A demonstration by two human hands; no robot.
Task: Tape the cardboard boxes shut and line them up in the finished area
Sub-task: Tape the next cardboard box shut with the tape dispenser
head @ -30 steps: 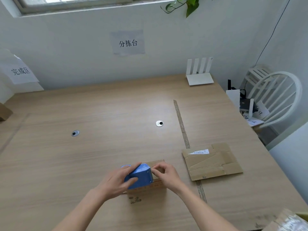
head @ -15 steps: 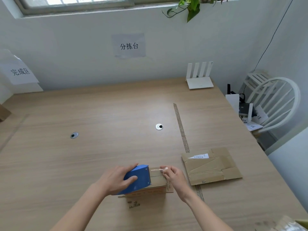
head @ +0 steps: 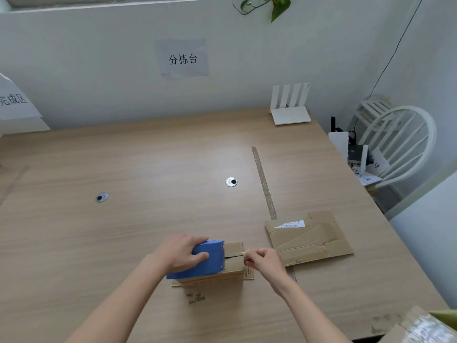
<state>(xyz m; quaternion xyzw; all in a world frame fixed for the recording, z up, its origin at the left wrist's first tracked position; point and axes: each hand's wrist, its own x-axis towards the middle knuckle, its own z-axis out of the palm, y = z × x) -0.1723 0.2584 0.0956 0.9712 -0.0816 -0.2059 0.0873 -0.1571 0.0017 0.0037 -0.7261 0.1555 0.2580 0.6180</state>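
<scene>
The box (head: 233,258) sits near the front of the counter (head: 123,231). It looks light and stiff, so hold it by its sides. The left hand (head: 180,253) grips the blue tape tool (head: 200,261) on top. The right hand (head: 264,259) pinches the tape end.

The wooden table (head: 148,231) carries a small cardboard box (head: 233,264), flattened cardboard (head: 309,237) and a router (head: 290,115).
</scene>
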